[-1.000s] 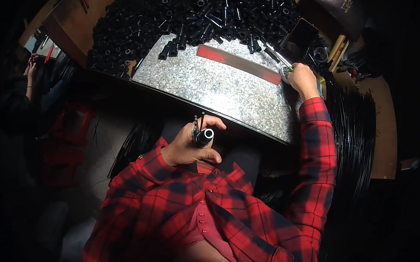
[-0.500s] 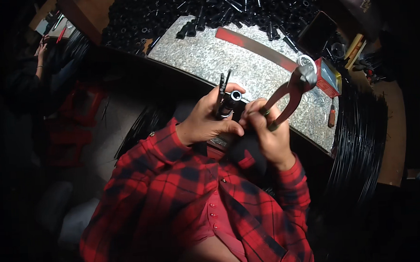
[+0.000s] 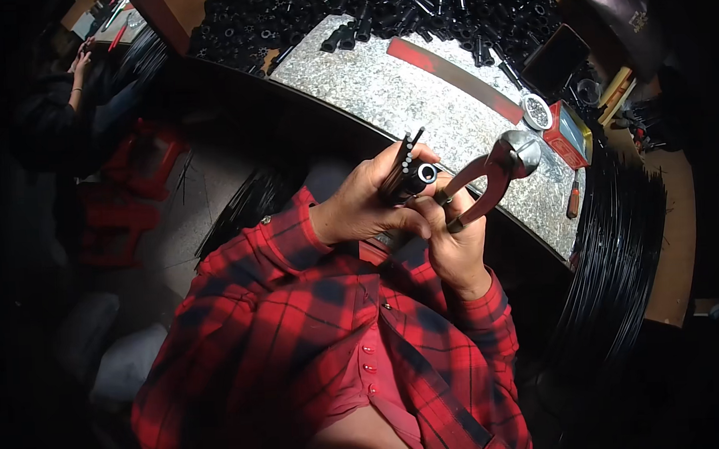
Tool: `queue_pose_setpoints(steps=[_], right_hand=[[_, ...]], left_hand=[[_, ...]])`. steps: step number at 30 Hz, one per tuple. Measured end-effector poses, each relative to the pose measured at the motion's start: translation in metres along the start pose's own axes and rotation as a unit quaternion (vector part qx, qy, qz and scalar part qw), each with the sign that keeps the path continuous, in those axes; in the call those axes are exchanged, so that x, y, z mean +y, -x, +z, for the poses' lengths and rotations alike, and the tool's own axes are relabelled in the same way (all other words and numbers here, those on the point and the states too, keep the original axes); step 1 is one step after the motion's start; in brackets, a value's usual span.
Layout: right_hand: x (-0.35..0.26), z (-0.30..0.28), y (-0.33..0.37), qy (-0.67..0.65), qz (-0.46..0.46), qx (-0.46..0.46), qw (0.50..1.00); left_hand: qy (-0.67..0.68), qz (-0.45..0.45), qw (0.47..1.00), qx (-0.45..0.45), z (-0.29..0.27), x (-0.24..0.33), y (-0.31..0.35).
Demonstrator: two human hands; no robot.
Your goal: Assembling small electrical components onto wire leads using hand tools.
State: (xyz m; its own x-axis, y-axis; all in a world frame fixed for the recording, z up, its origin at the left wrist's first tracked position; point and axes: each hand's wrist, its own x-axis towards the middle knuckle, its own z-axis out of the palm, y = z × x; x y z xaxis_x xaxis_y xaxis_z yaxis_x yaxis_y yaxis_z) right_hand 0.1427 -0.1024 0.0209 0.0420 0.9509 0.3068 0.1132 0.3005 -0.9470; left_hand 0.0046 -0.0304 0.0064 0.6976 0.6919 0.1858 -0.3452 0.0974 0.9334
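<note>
My left hand (image 3: 355, 205) is closed round a short black tube (image 3: 402, 184) whose open end has a bright metal ring. Several thin black rods (image 3: 409, 152) stick up beside the tube from the same grip. Close against it, my right hand (image 3: 461, 256) holds a pair of pincers (image 3: 492, 177) with reddish handles, their rounded metal head pointing up and away over the bench edge. The right thumb and fingertips meet the near side of the tube; whether they pinch something small there is hidden.
Black tubular parts (image 3: 382, 15) are heaped along the back of the speckled bench top (image 3: 345, 77). On it lie a red-and-grey strip (image 3: 453, 80), a white dish of small bits (image 3: 537, 112), a red box (image 3: 566, 139) and a screwdriver (image 3: 573, 199). Long black rods (image 3: 610, 262) hang at right. Another person (image 3: 54, 117) sits far left.
My right hand has come closer to my left, bringing the pincers nearer to me. The whole view has shifted slightly, while both hands keep their holds.
</note>
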Motion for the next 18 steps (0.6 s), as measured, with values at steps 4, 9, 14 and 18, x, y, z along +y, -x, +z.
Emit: queue_pose_setpoints(steps=[4, 9, 14, 18], right_hand=[[-0.002, 0.0012, -0.0031, 0.086, -0.058, 0.0, 0.995], [-0.0042, 0.0052, -0.0018, 0.118, -0.049, 0.01, 0.992], [0.0007, 0.0046, -0.0033, 0.145, -0.087, 0.004, 0.986], [-0.0014, 0.0072, -0.0018, 0.049, -0.042, 0.0, 0.998]], left_hand=[[-0.064, 0.039, 0.997, -0.003, -0.0013, 0.0016, 0.0], [-0.116, 0.097, 0.988, 0.003, -0.004, -0.0025, -0.0004], [-0.073, 0.062, 0.995, -0.007, -0.0037, -0.0006, 0.0016], [-0.023, 0.012, 1.0, -0.01, -0.0033, 0.0032, 0.0033]])
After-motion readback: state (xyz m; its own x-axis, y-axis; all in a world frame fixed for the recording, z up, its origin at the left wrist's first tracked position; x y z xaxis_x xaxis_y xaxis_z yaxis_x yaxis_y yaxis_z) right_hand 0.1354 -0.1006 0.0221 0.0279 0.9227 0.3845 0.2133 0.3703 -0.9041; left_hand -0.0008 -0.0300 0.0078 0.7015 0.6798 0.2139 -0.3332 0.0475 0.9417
